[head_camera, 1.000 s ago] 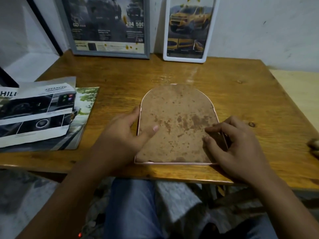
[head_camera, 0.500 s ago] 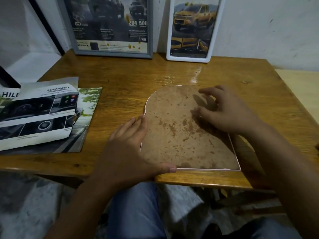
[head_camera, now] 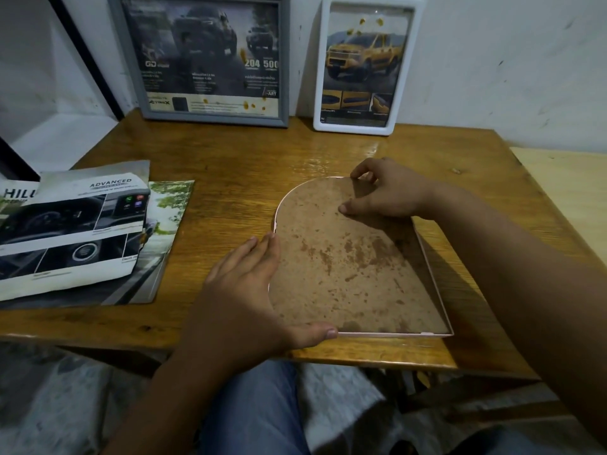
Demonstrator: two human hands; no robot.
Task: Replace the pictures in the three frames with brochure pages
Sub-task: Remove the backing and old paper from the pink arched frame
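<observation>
An arch-topped frame [head_camera: 348, 267] with a thin pink rim lies face down on the wooden table [head_camera: 230, 165], its stained brown backing board up. My left hand [head_camera: 249, 290] clasps its left edge and near corner, thumb along the bottom rim. My right hand [head_camera: 384, 192] rests on the curved far end, fingertips pinching at the rim there. A grey frame [head_camera: 210, 57] and a white frame [head_camera: 361, 67] lean against the wall, each showing a truck brochure page. Loose brochure pages [head_camera: 75, 231] lie at the table's left.
The white wall stands right behind the two upright frames. A lighter wooden surface [head_camera: 565, 192] adjoins the table on the right. A dark bar [head_camera: 85, 54] leans at the back left. My knees in jeans [head_camera: 253, 412] are under the table's near edge.
My right hand moved from the frame's near right corner up to its curved far end. My left hand slid down to the near left corner. The frame turned slightly.
</observation>
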